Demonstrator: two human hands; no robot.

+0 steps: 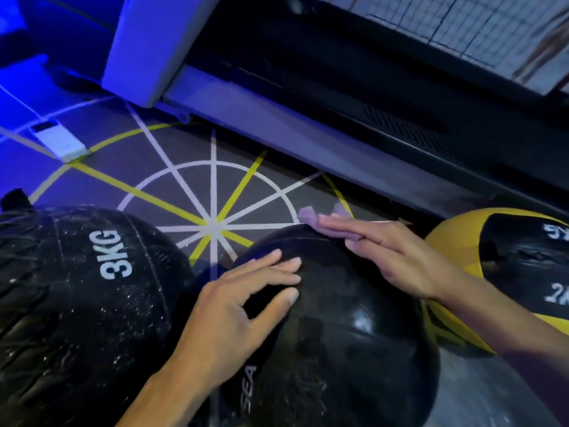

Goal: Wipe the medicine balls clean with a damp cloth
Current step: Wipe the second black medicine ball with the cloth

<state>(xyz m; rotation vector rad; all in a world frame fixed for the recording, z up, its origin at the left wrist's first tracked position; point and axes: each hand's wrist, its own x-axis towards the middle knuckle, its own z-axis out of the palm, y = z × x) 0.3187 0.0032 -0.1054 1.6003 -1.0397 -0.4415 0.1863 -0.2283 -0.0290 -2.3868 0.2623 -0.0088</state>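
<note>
Grey gym floor point(184, 177), painted white and yellow spokes. Nine o'clock: dusty black 3KG medicine ball point(77, 291). Centre: glossy black rubber medicine ball point(338, 318); left hand point(246, 300), fingers spread flat, steadying it; right hand point(388, 257), fingers straight, pressing a purple cloth point(320, 223) onto its far crown, twelve o'clock. Three o'clock: yellow-and-black medicine ball point(455, 238), nearer the right hand.

I count three medicine balls: the 3KG black ball point(86, 291); the glossy black ball point(338, 328); the yellow-and-black ball point(462, 241); one purple cloth point(311, 218); my two hands.
</note>
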